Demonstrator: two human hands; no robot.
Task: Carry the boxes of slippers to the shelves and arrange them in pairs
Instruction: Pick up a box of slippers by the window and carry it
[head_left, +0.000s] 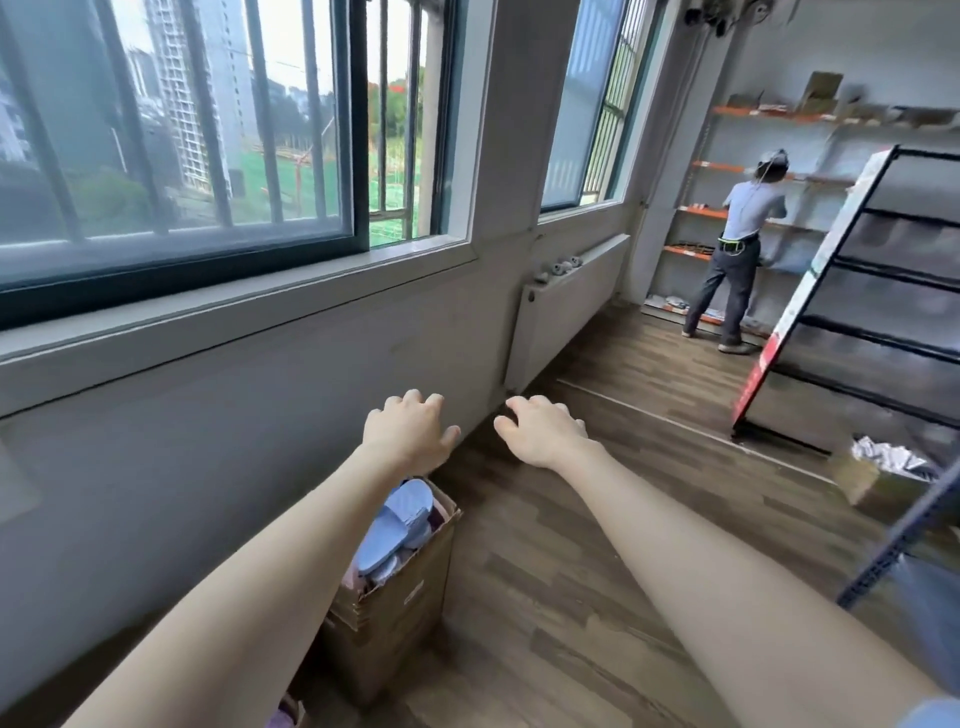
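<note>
2 bare forearms (234, 571); blue sleeve (932, 716) on right arm.

box (395, 613): part hidden behind left forearm (260, 571) | far shelves (779, 115): goods blurred | black rack (898, 276): cut by right edge

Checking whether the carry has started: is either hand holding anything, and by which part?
Nothing is held. The left hand and right hand hover empty near the box of slippers.
</note>
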